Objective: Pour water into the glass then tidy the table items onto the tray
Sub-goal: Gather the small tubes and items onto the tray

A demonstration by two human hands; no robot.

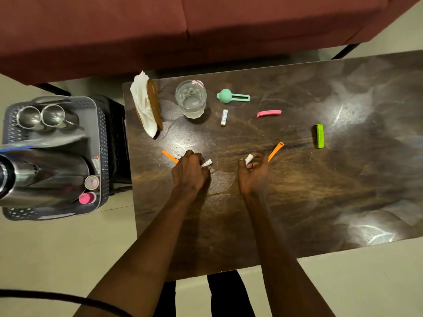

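Gripping one white battery in each hand above the dark wooden table [297,191].

Closing the left hand [190,171] on a small white battery [207,163], tip poking out rightward, with an orange clip [169,156] just beside the knuckles on the left. Curling the right hand [253,171] around a second battery [249,159], another orange clip [275,151] lying just to its right. Sitting beyond both hands: water-filled glass [191,98], third battery [224,117], teal scoop [232,96], pink clip [269,113]. Lying well apart to the far right, a green clip [319,135]. Standing off the table's left edge, a grey tray [100,124] carrying a steel kettle [45,177] and two steel cups [41,115]. Leaning at the far left corner, a napkin holder [147,106].
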